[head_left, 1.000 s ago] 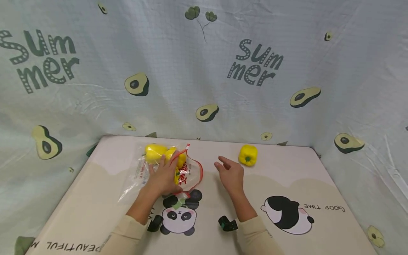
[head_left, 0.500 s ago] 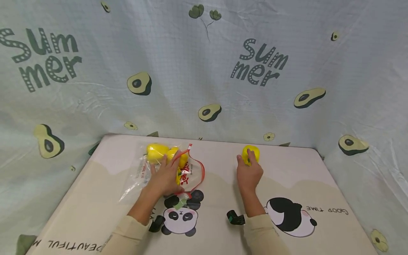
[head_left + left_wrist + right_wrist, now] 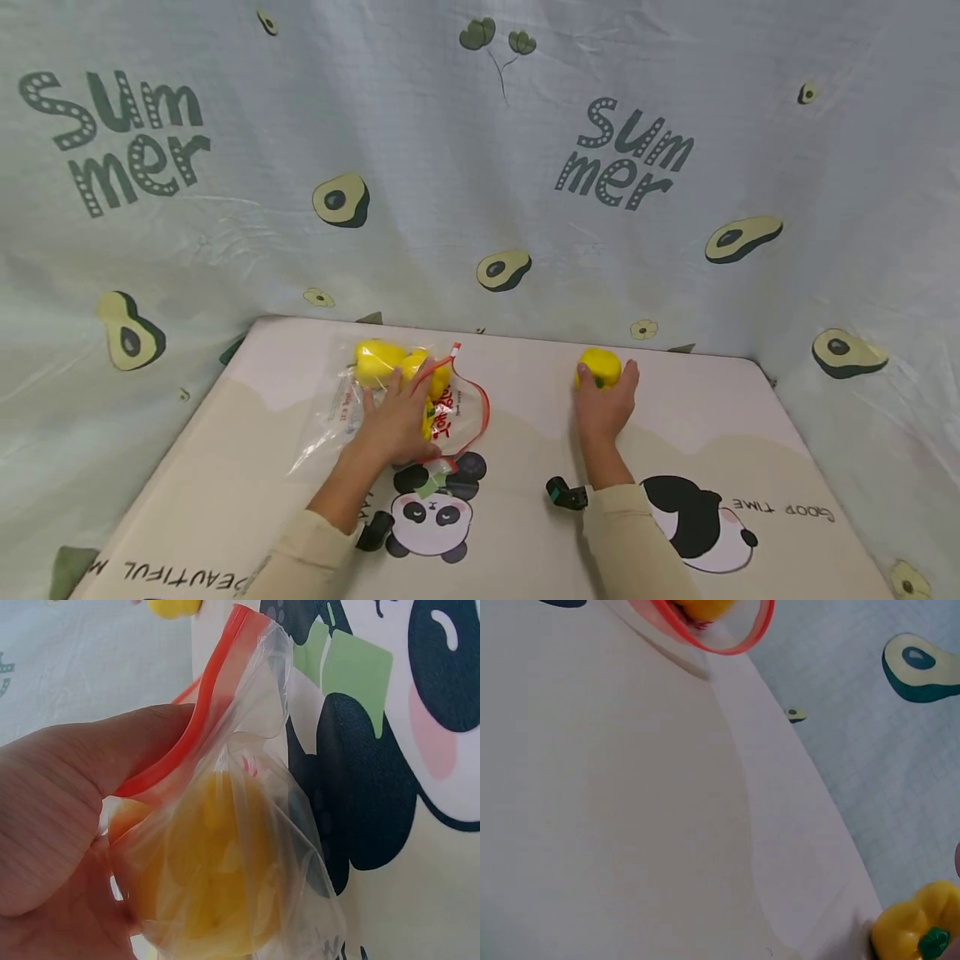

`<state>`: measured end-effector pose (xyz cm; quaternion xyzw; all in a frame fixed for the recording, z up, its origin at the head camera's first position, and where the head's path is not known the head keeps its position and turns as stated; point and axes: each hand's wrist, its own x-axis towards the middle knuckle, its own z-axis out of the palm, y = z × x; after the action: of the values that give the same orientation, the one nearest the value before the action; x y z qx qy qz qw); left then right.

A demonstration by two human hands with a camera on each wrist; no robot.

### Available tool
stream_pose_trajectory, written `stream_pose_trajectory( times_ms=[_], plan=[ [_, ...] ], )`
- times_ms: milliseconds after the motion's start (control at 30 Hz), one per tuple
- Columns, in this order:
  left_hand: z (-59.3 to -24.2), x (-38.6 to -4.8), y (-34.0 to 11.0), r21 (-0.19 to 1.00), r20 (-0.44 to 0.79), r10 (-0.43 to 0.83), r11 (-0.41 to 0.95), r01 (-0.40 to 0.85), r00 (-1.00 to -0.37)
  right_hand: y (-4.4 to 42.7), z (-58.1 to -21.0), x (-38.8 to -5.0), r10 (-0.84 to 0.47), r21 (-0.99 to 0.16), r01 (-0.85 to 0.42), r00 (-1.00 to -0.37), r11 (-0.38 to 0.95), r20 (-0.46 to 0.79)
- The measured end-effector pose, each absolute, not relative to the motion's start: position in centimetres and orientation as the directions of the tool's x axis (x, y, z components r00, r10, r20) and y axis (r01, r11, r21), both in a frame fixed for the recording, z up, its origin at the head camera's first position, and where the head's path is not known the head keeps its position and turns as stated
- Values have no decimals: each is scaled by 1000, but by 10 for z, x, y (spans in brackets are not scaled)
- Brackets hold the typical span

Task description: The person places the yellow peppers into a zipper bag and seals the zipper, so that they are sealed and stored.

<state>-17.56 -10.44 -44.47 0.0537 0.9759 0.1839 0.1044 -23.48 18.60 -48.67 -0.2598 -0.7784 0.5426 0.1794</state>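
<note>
A clear plastic bag (image 3: 463, 425) with a red-edged mouth lies at the back left with yellow bell peppers (image 3: 378, 362) inside. My left hand (image 3: 393, 421) lies over it, fingers spread across the peppers; in the left wrist view the thumb of my left hand (image 3: 60, 802) presses the red edge (image 3: 214, 690) and its fingers curl beside a bagged pepper (image 3: 217, 862). Another yellow pepper (image 3: 601, 365) sits near the back edge, its green stem (image 3: 934, 942) visible in the right wrist view. My right hand (image 3: 606, 412) reaches around it, thumb at its left, straight fingers at its right.
The pale table mat (image 3: 525, 400) carries printed pandas and lettering. Behind its back edge hangs a cloth (image 3: 420, 275) with avocado prints. Small black devices (image 3: 567, 494) are at both wrists.
My right hand has moved right and forward from between the bag and the loose pepper to around that pepper. My left hand has stayed on the bag; the head view has shifted slightly.
</note>
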Motion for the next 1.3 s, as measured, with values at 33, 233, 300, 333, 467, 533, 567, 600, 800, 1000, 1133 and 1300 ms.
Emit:
stream_pose_trajectory(
  times_ms=[33,233,300,333,467,533,567,600,800,1000,1133,1300],
  plan=[
    [-445,-175,-104,368,-183,143,927,67,-973,186,-487,-237,597,-938,223,-802,264,-23],
    [-446,-175,-105,366,-177,140,928,67,-974,183,-489,-248,616,-933,245,-787,263,-33],
    [-445,-175,-105,371,-175,139,926,66,-975,182,-489,-251,633,-929,244,-774,279,-13],
    [-445,-175,-105,375,-174,141,925,67,-975,183,-489,-251,642,-928,245,-766,282,-7],
    [-445,-176,-105,382,-176,141,922,65,-974,184,-489,-251,649,-919,268,-761,288,-18],
    [-446,-176,-105,381,-178,139,923,62,-974,185,-488,-250,644,-916,278,-764,290,-28],
    [-446,-176,-105,380,-179,139,923,62,-974,185,-487,-249,642,-915,279,-766,291,-30],
    [-446,-176,-105,380,-179,140,923,62,-974,186,-487,-248,641,-913,280,-767,295,-29],
    [-448,-178,-104,382,-180,141,922,63,-973,192,-484,-245,631,-919,256,-775,300,-10],
    [-446,-180,-102,369,-189,143,927,65,-971,200,-479,-240,589,-936,213,-808,279,-8],
    [-446,-180,-103,372,-194,141,926,60,-971,203,-476,-237,542,-948,182,-840,262,-11],
    [-446,-179,-104,382,-204,145,922,57,-968,205,-472,-233,478,-962,168,-877,214,-47]
  ],
)
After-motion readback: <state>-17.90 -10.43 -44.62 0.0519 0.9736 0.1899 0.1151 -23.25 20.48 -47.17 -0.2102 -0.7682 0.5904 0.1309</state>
